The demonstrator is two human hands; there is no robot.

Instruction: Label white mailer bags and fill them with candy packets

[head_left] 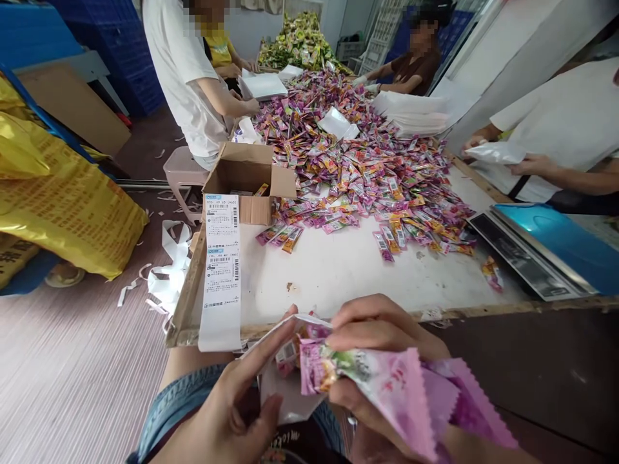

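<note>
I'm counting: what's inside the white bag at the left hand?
Wrapped packets show in the mouth of the white bag at the left hand. Anything deeper is covered by the right hand, its pink packets and the bag.

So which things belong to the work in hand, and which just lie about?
In use, apparently:
pink packets in right hand
white bag at left hand
packet heap on table

Lying about, seemingly:
white paper strips on floor
brown board
yellow sack
</note>
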